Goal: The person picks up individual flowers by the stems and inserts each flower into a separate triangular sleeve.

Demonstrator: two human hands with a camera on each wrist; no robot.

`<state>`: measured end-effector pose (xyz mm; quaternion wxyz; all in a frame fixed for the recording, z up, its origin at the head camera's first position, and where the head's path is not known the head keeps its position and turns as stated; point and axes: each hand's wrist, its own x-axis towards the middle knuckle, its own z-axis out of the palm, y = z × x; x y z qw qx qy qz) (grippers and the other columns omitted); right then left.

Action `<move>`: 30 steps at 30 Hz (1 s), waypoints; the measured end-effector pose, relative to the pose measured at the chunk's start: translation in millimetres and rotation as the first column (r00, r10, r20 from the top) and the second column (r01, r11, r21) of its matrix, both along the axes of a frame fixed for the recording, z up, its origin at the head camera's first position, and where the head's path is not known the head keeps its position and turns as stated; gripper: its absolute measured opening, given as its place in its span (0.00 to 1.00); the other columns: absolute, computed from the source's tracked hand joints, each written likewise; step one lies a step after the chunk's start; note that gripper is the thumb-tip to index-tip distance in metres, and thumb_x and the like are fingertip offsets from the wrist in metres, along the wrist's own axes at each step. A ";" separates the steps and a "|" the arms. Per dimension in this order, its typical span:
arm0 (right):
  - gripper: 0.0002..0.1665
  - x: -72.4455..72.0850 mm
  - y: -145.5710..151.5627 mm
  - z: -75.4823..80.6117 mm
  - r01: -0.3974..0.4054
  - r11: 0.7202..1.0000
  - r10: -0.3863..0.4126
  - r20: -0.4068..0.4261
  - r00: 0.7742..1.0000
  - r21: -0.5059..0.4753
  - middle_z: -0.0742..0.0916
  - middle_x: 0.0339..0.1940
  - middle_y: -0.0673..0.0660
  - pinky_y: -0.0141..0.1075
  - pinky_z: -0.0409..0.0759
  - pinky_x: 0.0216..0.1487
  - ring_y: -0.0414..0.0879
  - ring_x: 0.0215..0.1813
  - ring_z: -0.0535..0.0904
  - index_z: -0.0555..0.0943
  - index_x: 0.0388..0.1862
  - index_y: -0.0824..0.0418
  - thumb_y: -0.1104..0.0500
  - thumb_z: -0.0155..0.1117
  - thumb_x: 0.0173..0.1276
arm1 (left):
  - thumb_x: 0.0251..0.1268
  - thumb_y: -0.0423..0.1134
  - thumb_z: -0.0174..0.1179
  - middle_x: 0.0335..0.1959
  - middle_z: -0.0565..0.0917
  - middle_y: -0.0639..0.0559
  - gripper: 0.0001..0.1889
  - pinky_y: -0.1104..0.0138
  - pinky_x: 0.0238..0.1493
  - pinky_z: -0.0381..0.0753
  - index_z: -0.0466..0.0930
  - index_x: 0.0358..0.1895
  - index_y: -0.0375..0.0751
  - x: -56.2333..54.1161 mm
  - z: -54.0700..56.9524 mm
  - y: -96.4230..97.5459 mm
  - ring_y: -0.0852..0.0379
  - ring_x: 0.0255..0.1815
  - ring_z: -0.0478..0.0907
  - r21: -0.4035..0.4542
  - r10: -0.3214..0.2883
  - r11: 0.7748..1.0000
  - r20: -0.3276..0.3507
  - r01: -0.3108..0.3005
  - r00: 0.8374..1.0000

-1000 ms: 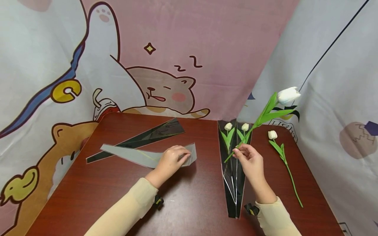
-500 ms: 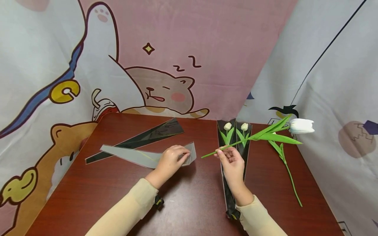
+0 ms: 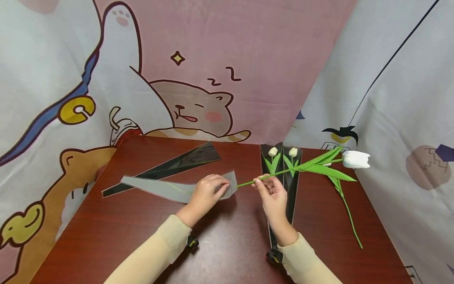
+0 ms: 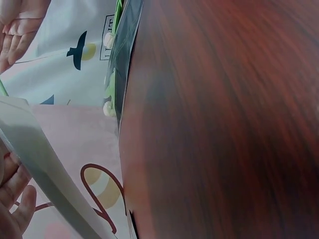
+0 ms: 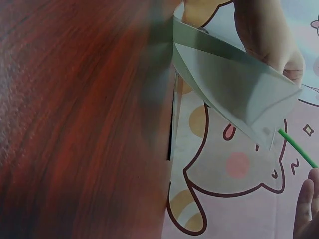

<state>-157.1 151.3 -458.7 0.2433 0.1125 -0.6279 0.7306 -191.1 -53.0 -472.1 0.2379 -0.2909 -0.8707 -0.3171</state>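
My left hand (image 3: pixel 205 193) pinches a grey-white flower sleeve (image 3: pixel 152 185) near its wide mouth and holds that end raised off the table. My right hand (image 3: pixel 276 197) pinches the green stem of an artificial white tulip (image 3: pixel 356 159), its bloom pointing right. The stem's cut end is right at the sleeve's mouth in the head view. In the right wrist view the stem (image 5: pixel 298 148) points at the edge of the sleeve (image 5: pixel 224 79); whether it has entered cannot be told. The left wrist view catches only part of the sleeve (image 4: pixel 40 154) and fingers.
Two black-backed sleeves (image 3: pixel 292 197), each with a white tulip inside, lie beneath my right hand. Another tulip (image 3: pixel 349 215) lies at the right. A black sleeve (image 3: pixel 188 159) lies back left, partly under the grey-white one. A printed cloth (image 3: pixel 248 71) hangs behind the table (image 3: pixel 227 244).
My right hand has moved left and lowered the tulip from a steep tilt to nearly level, bringing its stem end to the sleeve's mouth. The left hand has stayed in place.
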 end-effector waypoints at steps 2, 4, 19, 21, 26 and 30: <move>0.10 0.8 -1.8 2.9 0.011 1.000 -0.011 0.006 1.000 0.027 0.86 0.31 0.63 0.34 0.84 0.37 0.44 0.32 0.85 0.74 0.38 0.81 0.73 0.61 0.62 | 0.59 0.40 0.66 0.35 0.85 0.59 0.03 0.67 0.45 0.80 0.86 0.36 0.49 0.0 0.2 0.8 0.61 0.40 0.80 0.001 0.000 1.000 -0.005 0.000 1.000; 0.08 3.2 -3.5 6.5 0.028 0.997 -0.029 0.013 1.000 0.068 0.84 0.31 0.70 0.31 0.84 0.36 0.44 0.32 0.85 0.75 0.38 0.80 0.74 0.61 0.61 | 0.60 0.40 0.65 0.35 0.85 0.59 0.04 0.67 0.45 0.80 0.86 0.36 0.48 0.1 0.9 2.1 0.61 0.40 0.81 0.003 -0.006 1.000 -0.003 0.006 1.000; 0.06 9.6 -14.6 16.9 -0.038 0.985 0.016 0.134 0.991 0.166 0.82 0.35 0.77 0.27 0.82 0.36 0.36 0.33 0.83 0.74 0.39 0.82 0.78 0.55 0.63 | 0.60 0.39 0.65 0.35 0.85 0.58 0.03 0.67 0.45 0.80 0.86 0.36 0.48 0.6 0.2 3.0 0.60 0.40 0.81 0.022 -0.013 1.000 -0.009 0.013 1.000; 0.06 9.8 -15.7 18.3 -0.054 0.984 0.023 0.179 0.984 0.167 0.82 0.36 0.75 0.26 0.82 0.35 0.34 0.33 0.81 0.73 0.39 0.81 0.78 0.54 0.63 | 0.59 0.38 0.66 0.35 0.85 0.58 0.03 0.66 0.45 0.80 0.86 0.36 0.48 0.6 0.2 3.5 0.60 0.40 0.81 0.028 -0.018 0.999 -0.015 0.018 1.000; 0.07 10.0 -17.5 20.8 -0.066 0.982 0.021 0.243 0.970 0.177 0.80 0.36 0.76 0.24 0.80 0.34 0.33 0.31 0.80 0.73 0.41 0.80 0.77 0.54 0.64 | 0.59 0.39 0.66 0.34 0.85 0.58 0.03 0.67 0.44 0.80 0.86 0.35 0.48 1.0 1.4 4.9 0.61 0.40 0.81 0.037 -0.017 0.999 0.000 0.017 1.000; 0.07 9.6 -18.3 21.3 -0.062 0.975 0.007 0.248 0.969 0.215 0.80 0.34 0.77 0.28 0.82 0.33 0.31 0.31 0.79 0.74 0.40 0.80 0.77 0.55 0.64 | 0.59 0.39 0.66 0.34 0.85 0.58 0.03 0.67 0.45 0.80 0.86 0.35 0.48 1.4 1.7 5.9 0.61 0.39 0.80 0.042 -0.018 0.999 0.007 0.017 1.000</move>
